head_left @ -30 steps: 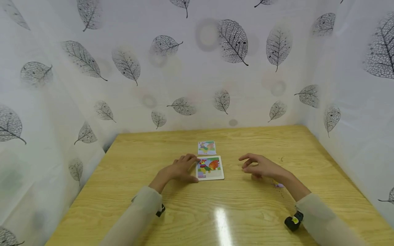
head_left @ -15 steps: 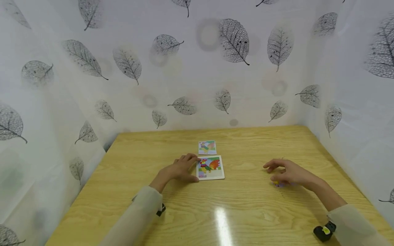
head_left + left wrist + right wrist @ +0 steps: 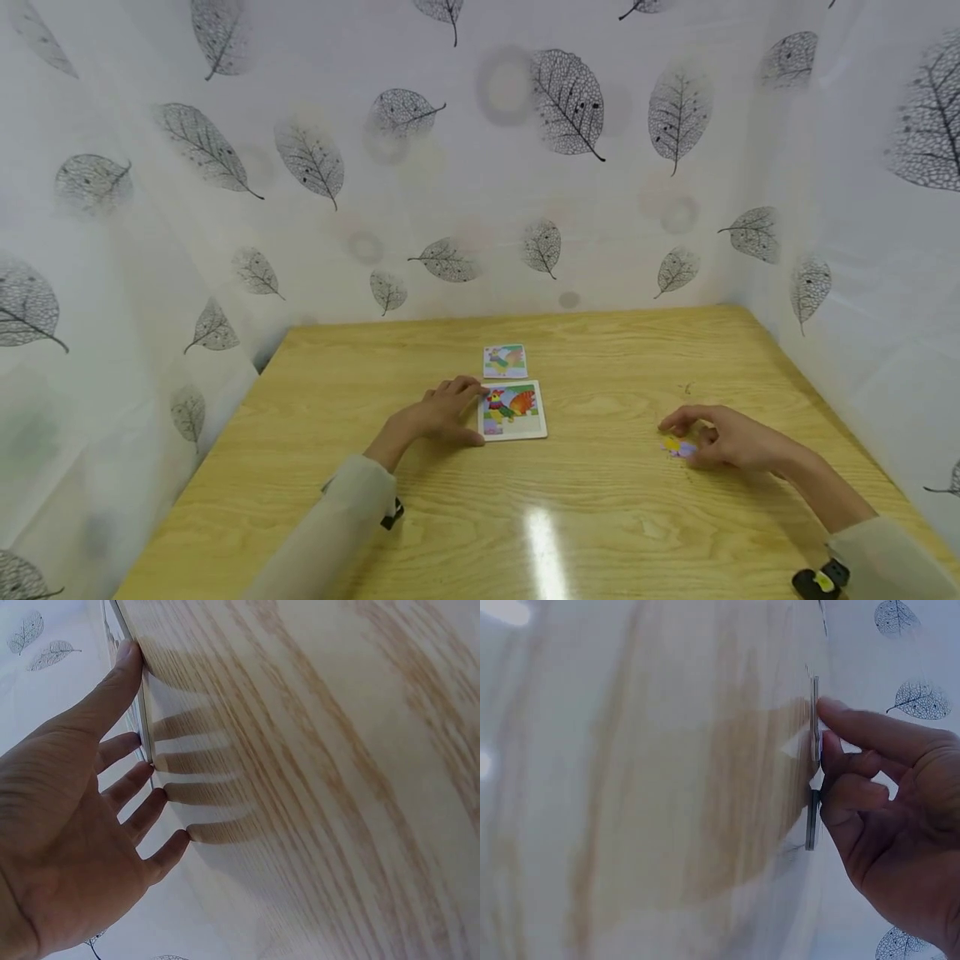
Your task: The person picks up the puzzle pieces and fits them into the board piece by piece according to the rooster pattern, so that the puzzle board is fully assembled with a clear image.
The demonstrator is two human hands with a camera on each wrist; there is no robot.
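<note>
My left hand (image 3: 438,412) lies at the left side of a small white-framed rooster jigsaw puzzle (image 3: 513,410), its thumb and fingers spread and touching the frame's edge. Part of the picture's lower right shows as a pale bare patch. In the left wrist view the fingers (image 3: 129,819) look fairly straight. My right hand (image 3: 738,437) is low over yellow and purple puzzle pieces (image 3: 678,448) on the right of the table. In the right wrist view, the thumb and bent fingers touch thin pieces (image 3: 811,819) seen edge-on; no clear pinch shows.
A square picture card (image 3: 505,361) with a paler rooster lies just behind the puzzle. Small marks (image 3: 686,388) are on the wooden table (image 3: 600,517) behind the pieces. White curtains (image 3: 465,183) with leaf prints stand at the back and both sides.
My right hand has moved right from near the puzzle and come down onto the loose pieces, which it partly uncovers now. My left hand stays at the frame.
</note>
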